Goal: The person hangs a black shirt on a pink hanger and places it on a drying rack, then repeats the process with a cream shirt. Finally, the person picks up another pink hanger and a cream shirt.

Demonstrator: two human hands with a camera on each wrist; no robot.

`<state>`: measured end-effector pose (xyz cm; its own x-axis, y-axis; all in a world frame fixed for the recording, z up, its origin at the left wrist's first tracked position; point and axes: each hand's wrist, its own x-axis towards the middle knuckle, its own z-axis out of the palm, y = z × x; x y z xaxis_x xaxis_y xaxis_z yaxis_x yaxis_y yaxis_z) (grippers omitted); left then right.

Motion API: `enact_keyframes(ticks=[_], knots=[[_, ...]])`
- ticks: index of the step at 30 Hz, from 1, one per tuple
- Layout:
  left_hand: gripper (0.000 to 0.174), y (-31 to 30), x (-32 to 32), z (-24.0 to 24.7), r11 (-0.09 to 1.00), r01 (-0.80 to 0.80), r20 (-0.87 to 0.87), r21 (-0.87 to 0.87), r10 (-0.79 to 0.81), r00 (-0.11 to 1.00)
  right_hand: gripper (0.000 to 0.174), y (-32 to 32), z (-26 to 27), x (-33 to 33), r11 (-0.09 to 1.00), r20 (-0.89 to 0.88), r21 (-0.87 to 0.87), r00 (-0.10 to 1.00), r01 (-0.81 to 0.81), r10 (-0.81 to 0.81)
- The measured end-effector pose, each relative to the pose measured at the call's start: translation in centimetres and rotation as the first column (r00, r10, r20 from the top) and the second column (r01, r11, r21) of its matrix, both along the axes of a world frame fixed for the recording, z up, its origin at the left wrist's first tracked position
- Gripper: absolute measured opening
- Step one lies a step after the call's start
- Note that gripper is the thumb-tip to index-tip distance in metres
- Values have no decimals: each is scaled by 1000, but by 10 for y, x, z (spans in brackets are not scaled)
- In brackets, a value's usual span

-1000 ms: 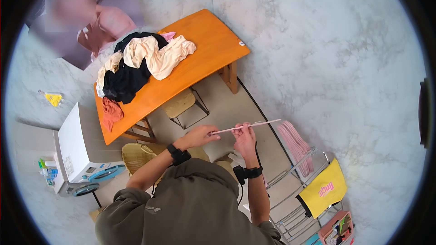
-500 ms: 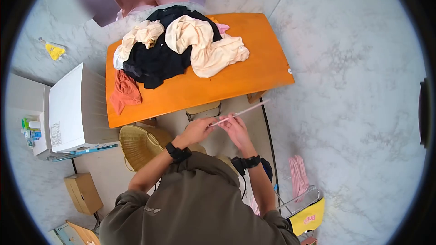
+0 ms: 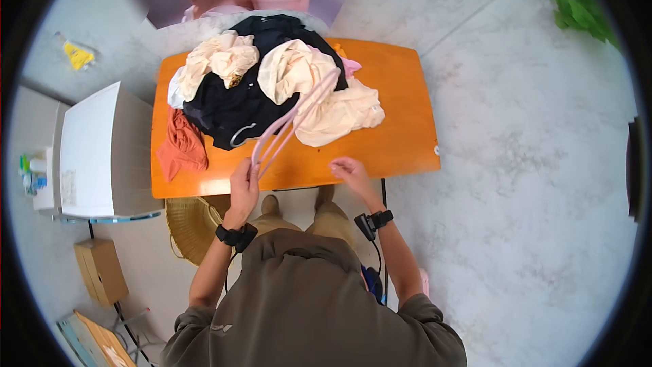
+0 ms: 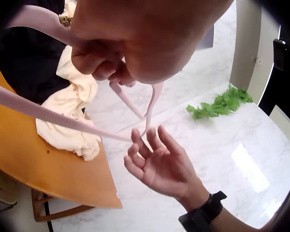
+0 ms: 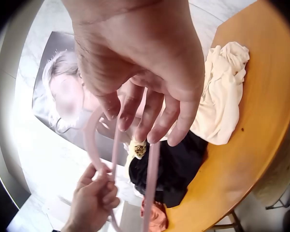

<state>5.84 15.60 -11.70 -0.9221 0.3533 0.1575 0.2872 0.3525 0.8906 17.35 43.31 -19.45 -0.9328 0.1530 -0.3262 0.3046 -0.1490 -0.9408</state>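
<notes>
My left hand [image 3: 244, 185] grips a pink clothes hanger [image 4: 53, 118] by one end, over the near edge of the orange table [image 3: 404, 95]. Its pale hook [image 3: 239, 137] points left, overlapping the black garment [image 3: 221, 110] in the head view. Apart from the hanger in the head view, my right hand [image 3: 353, 172] is raised at the table's front edge. In the right wrist view its fingers [image 5: 150, 116] hang loosely bent, holding nothing. Cream garments [image 3: 343, 117] lie heaped with the black one, and a rust-orange garment [image 3: 185, 143] lies at the left end.
A wicker basket [image 3: 183, 225] stands on the floor below the table's left front. Left of the table is a white appliance [image 3: 88, 153], with a cardboard box [image 3: 102, 268] nearer me. Green leaves [image 3: 581, 13] show against the pale marbled wall [image 3: 516, 136] on the right.
The view has swung rightward from the drying rack to face the table. Both hands held the hanger before; the right has let go, and the left now holds it tilted over the table.
</notes>
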Motion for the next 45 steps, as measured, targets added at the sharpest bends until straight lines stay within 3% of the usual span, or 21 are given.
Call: enact_keyframes(ticks=[2, 6, 7, 8, 10, 14, 16, 17, 19, 20, 24, 26, 27, 30, 33, 38, 40, 42, 43, 44, 45], knots=[[15, 0, -3, -2, 995, -100, 6, -10, 100, 995, 35, 34, -33, -20, 963, -31, 253, 995, 98, -93], [20, 17, 15, 2, 949, -306, 30, -74, 309, 951, 51, 79, -39, -67, 944, 34, 331, 999, 3, -15], [22, 23, 20, 9, 930, -355, 57, -97, 362, 931, 56, 89, -38, -80, 713, -7, 701, 1000, 4, 1], [27, 30, 29, 16, 920, -385, 42, -71, 389, 920, 61, 97, -38, -91, 346, -45, 938, 998, 30, 36], [29, 36, 44, 18, 887, -450, 69, -99, 458, 886, 61, 115, -43, -116, 198, -111, 971, 987, 133, -115], [26, 34, 73, 23, 840, -493, 147, -224, 530, 835, 58, 162, -72, -149, 283, -44, 955, 989, 84, -144], [24, 40, 77, 35, 842, -476, 197, -256, 527, 826, 54, 193, -121, -162, 590, 100, 788, 982, -177, 160], [24, 45, 74, 38, 839, -479, 192, -257, 530, 826, 54, 190, -115, -164, 592, 96, 786, 982, -175, 163], [23, 53, 68, 42, 870, -473, 150, -136, 490, 859, 43, 174, -80, -160, 663, 53, 695, 939, -279, 340], [23, 57, 60, 49, 876, -463, 149, -137, 480, 864, 33, 161, -55, -156, 703, 17, 658, 939, -269, 344], [19, 84, 19, 86, 961, -267, 149, -66, 274, 950, 33, 124, 16, -152, 759, -69, 592, 922, -269, 381], [23, 90, 3, 81, 987, -155, 175, -45, 160, 971, 29, 105, 31, -149, 855, -90, 392, 911, -338, 402], [23, 94, -2, 73, 988, -147, 171, -37, 152, 974, 29, 97, 44, -146, 855, -92, 400, 914, -330, 395], [27, 107, -14, 66, 995, -98, 183, -2, 96, 978, 21, 75, 81, -137, 945, -230, 28, 918, -325, 322], [30, 115, -20, 80, 987, -84, 242, 135, 49, 969, 20, 70, 133, -127, 926, -223, 88, 899, -367, 377], [53, 105, -29, 156, 937, 103, 280, 335, -203, 938, 17, 57, 182, -114, 938, -297, 146, 890, -315, 345], [71, 98, -27, 194, 800, 271, 268, 535, -465, 844, 15, 50, 205, -99, 967, -338, 99, 905, -237, 256], [95, 97, -17, 237, 804, 214, 454, 555, -509, 731, 13, 48, 232, -86, 965, -329, 110, 907, -239, 262], [102, 91, -17, 257, 745, 283, 462, 604, -616, 638, 12, 49, 240, -84, 962, -346, 130, 898, -241, 271], [123, 100, -4, 268, 764, 114, 502, 635, -521, 690, 12, 50, 240, -82, 960, -368, 137, 887, -246, 280], [126, 98, -9, 271, 645, 306, 336, 701, -676, 656, 12, 54, 239, -81, 957, -366, 144, 884, -254, 289]])
